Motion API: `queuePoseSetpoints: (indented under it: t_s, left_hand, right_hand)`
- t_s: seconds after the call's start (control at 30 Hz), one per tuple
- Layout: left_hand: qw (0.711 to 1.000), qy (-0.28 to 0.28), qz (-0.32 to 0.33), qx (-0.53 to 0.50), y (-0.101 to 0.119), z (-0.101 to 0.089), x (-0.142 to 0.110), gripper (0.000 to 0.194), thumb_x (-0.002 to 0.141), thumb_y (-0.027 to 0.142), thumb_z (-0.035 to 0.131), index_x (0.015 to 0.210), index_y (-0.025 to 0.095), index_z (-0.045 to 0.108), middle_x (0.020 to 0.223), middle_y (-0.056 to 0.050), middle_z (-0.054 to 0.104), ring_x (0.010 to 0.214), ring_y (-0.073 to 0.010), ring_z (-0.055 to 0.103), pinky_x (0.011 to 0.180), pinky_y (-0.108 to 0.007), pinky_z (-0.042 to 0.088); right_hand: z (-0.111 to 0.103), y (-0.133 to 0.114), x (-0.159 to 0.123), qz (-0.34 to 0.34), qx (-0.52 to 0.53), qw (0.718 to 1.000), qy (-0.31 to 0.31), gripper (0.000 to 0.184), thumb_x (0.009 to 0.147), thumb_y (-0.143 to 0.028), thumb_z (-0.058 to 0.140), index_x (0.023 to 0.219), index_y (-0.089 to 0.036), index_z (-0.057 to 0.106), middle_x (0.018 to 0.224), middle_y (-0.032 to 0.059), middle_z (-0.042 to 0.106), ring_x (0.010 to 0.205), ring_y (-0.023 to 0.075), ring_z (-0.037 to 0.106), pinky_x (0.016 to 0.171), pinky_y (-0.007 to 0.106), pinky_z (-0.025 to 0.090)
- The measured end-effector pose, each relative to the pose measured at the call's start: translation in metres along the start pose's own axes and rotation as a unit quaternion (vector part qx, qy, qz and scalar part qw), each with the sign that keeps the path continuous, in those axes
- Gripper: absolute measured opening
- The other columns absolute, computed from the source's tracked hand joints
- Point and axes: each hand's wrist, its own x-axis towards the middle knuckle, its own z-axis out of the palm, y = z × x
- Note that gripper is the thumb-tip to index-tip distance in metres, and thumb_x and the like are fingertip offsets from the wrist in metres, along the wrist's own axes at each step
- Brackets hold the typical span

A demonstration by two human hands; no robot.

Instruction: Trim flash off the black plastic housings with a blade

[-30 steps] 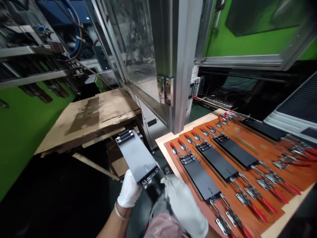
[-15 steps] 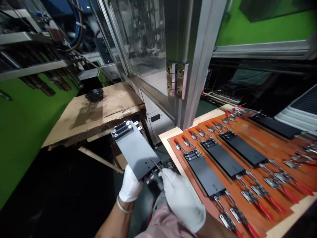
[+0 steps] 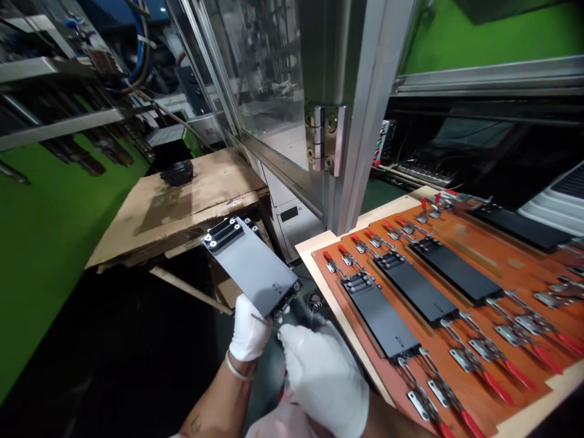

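My left hand [image 3: 249, 334], in a white glove, grips the near end of a flat dark grey rectangular panel [image 3: 253, 266] with metal end pieces, held tilted over the dark floor. My right hand [image 3: 323, 377], also gloved, is closed on a thin pointed tool [image 3: 264, 319] whose tip lies at the panel's near edge. Just to the right, an orange-brown fixture board [image 3: 460, 340] carries similar black panels [image 3: 381, 310] held by red-handled toggle clamps [image 3: 497, 384].
A worn cardboard-topped table [image 3: 191, 198] with a small black object [image 3: 176, 172] stands behind the held panel. A metal-framed glass enclosure door [image 3: 328, 121] with a hinge rises at centre. Green machinery walls flank both sides, and racks fill the upper left.
The panel has shifted slightly up and to the left in view. My right hand has dropped lower, and the tool tip has moved from the panel's face to its near-left edge.
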Motion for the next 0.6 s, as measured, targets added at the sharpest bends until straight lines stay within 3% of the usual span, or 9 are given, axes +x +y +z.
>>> queuePoseSetpoints:
  t_s: [0.23, 0.37, 0.47, 0.53, 0.6]
  left_hand:
    - [1.000, 0.001, -0.024, 0.005, 0.005, -0.003, 0.001, 0.017, 0.077, 0.011, 0.057, 0.065, 0.016, 0.069, 0.057, -0.003, 0.067, 0.052, -0.0167, 0.063, 0.050, -0.025, 0.051]
    - [0.997, -0.005, 0.046, 0.059, 0.008, -0.005, 0.001, 0.017, 0.078, 0.014, 0.057, 0.067, 0.017, 0.070, 0.069, -0.007, 0.071, 0.066, -0.0194, 0.066, 0.064, -0.028, 0.055]
    - [1.000, -0.004, 0.014, 0.009, 0.009, -0.010, -0.002, 0.013, 0.080, 0.018, 0.058, 0.074, 0.017, 0.069, 0.066, -0.005, 0.069, 0.060, -0.0185, 0.065, 0.057, -0.028, 0.054]
    - [0.999, -0.016, -0.041, -0.020, 0.009, -0.016, -0.005, 0.015, 0.081, 0.020, 0.056, 0.069, 0.018, 0.065, 0.054, -0.002, 0.062, 0.046, -0.0158, 0.058, 0.044, -0.025, 0.048]
    - [0.998, -0.032, -0.050, 0.007, 0.007, -0.026, -0.008, 0.017, 0.080, 0.021, 0.056, 0.063, 0.019, 0.060, 0.047, 0.000, 0.056, 0.039, -0.0146, 0.052, 0.037, -0.024, 0.043]
  right_hand:
    - [-0.003, 0.003, 0.002, -0.046, -0.004, 0.999, 0.022, 0.019, 0.092, -0.017, 0.056, 0.100, -0.014, 0.073, 0.083, 0.0067, 0.075, 0.066, 0.0202, 0.068, 0.063, 0.032, 0.049]
    - [-0.003, 0.000, 0.001, -0.061, -0.076, 0.995, 0.028, 0.019, 0.089, -0.018, 0.064, 0.104, -0.011, 0.072, 0.074, 0.0077, 0.073, 0.066, 0.0204, 0.067, 0.062, 0.030, 0.050]
    - [-0.009, 0.011, 0.005, -0.040, 0.029, 0.997, -0.050, 0.020, 0.092, -0.021, 0.056, 0.105, -0.020, 0.072, 0.078, 0.0047, 0.072, 0.067, 0.0180, 0.066, 0.064, 0.028, 0.050]
    - [-0.018, 0.028, 0.013, -0.032, 0.124, 0.981, -0.146, 0.026, 0.093, -0.019, 0.049, 0.106, -0.025, 0.071, 0.085, 0.0034, 0.072, 0.069, 0.0164, 0.065, 0.064, 0.026, 0.049]
    - [-0.030, 0.048, 0.025, -0.029, 0.170, 0.962, -0.210, 0.031, 0.091, -0.015, 0.045, 0.109, -0.025, 0.069, 0.091, 0.0032, 0.071, 0.072, 0.0168, 0.066, 0.066, 0.027, 0.049]
